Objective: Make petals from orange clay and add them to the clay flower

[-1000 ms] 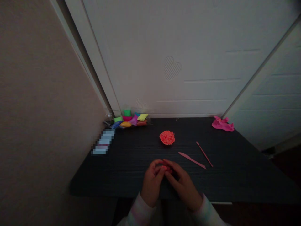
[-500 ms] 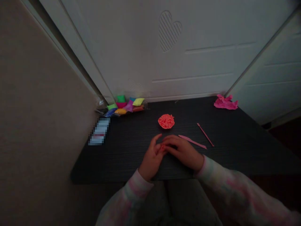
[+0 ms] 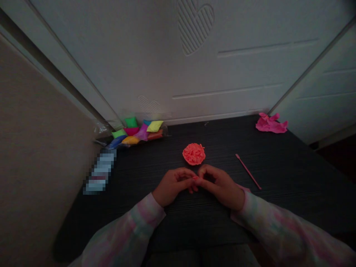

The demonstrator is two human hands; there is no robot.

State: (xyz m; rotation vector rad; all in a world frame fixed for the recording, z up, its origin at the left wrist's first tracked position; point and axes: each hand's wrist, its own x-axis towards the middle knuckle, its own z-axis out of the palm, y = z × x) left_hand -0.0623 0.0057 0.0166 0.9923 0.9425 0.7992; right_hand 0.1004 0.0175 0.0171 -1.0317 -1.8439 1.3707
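Observation:
Between the fingertips of both hands is a small piece of coral-coloured clay [image 3: 195,177]. My left hand [image 3: 175,184] pinches it from the left, its fingers curled. My right hand [image 3: 221,185] meets it from the other side, thumb and forefinger closed on the piece. Just beyond the fingers sits a round coral clay shape [image 3: 194,154] with a ruffled, petal-like top. To the right of my right hand lies a thin pink modelling tool [image 3: 248,171]. A second pink tool is mostly hidden under my right hand and wrist.
Clear packaging with several coloured clay packets [image 3: 136,131] rests at the back left of the dark table [image 3: 150,159]. In front of it lies a blurred-out pale item [image 3: 100,172]. Crumpled bright pink material [image 3: 272,123] is at the back right. A white panelled door [image 3: 236,70] stands behind the table.
My left hand has turned from an open-fingered, palm-up pose into a pinch, and both hands now meet on the small piece. My right hand now covers most of the flat pink tool. The view has shifted.

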